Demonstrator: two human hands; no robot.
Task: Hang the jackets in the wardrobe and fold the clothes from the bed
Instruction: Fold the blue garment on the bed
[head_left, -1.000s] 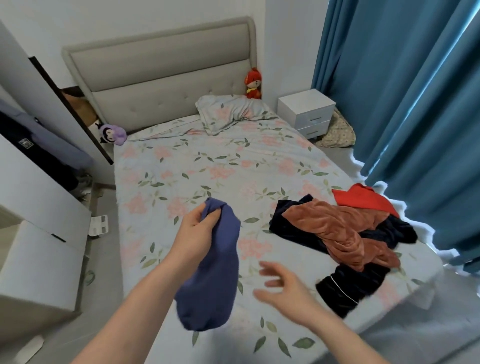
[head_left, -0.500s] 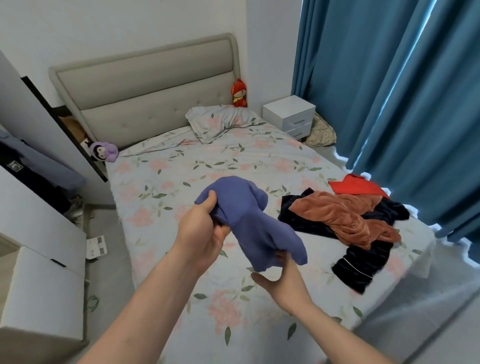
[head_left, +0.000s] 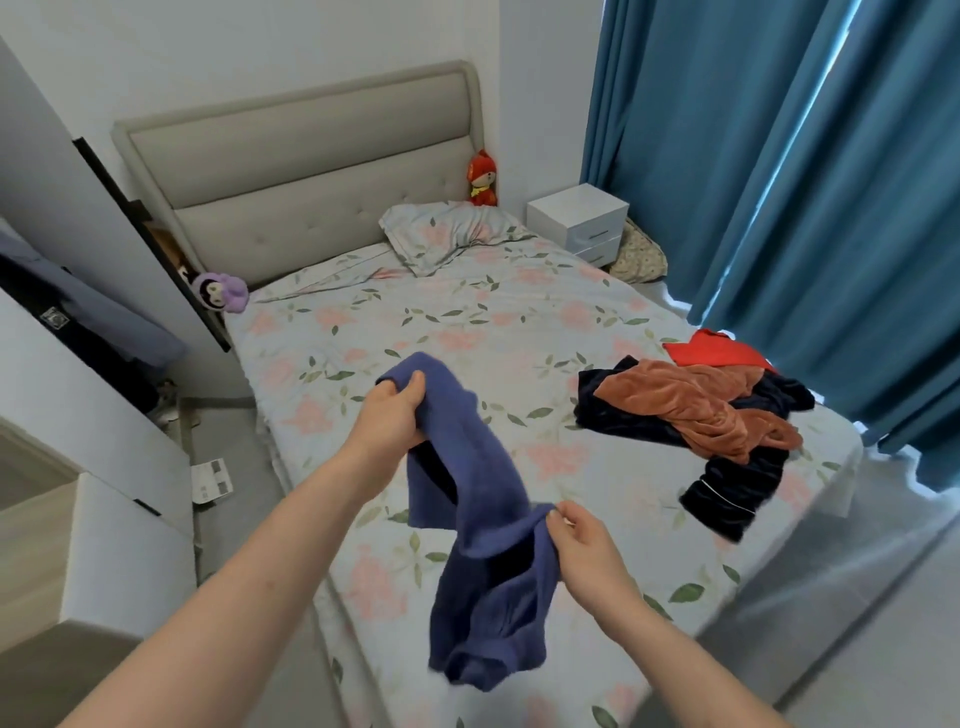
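Since half a second ago the blue garment (head_left: 483, 499) has dropped out of its bunch and hangs longer, and my right hand has slid from under its lower end to a fold partway down. On the left, my left hand (head_left: 387, 415) has its fingers curled tight round the garment's top corner, thumb over the cloth, holding it up over the near left part of the bed (head_left: 467, 322). The garment itself hangs between my hands in a loose twisted drape, its lowest end free in the air near the bed's near edge, not resting on the sheet. It looks like soft, limp knit: light, no stiffness, apt to sag and twist, and I judge it won't slip from a firm pinch. To fold it I'd want an edge or seam in each hand, so it opens flat; gripping the bunched middle would only keep it twisted. Right of it, my right hand (head_left: 584, 540) pinches a fold of the cloth between thumb and forefinger, the other fingers loosely curled. Farther right, well apart from my hands, the pile waits on the bed: a rust velvet garment (head_left: 691, 410) lying over a dark navy garment (head_left: 727, 483), with a red garment (head_left: 714, 351) at the far side by the teal curtain (head_left: 805, 182).
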